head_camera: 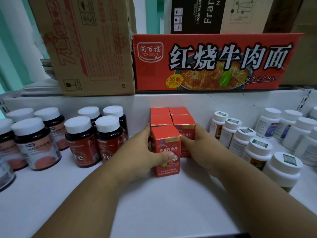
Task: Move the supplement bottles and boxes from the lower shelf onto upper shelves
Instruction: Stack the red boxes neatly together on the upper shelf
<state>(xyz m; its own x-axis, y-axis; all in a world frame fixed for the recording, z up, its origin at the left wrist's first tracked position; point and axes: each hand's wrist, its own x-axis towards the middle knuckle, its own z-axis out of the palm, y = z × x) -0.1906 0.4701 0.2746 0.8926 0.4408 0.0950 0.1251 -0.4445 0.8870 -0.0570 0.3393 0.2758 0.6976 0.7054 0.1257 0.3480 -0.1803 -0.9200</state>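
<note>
Several small red supplement boxes stand in a cluster on the white shelf [154, 203]. The nearest red box [165, 140] stands in front of the others. My left hand [142, 155] grips it, thumb on its front face and fingers along its left side. My right hand [204, 148] lies against the right side of the cluster, its fingers beside the second front box [186, 127]; how they curl is hidden. Further red boxes [169, 114] stand behind, against the shelf's back wall.
Dark bottles with white caps [80, 140] stand to the left, white bottles [257, 152] to the right. On the level above sit a brown carton [89, 45], a red noodle carton [214, 62] and more cartons stacked on it.
</note>
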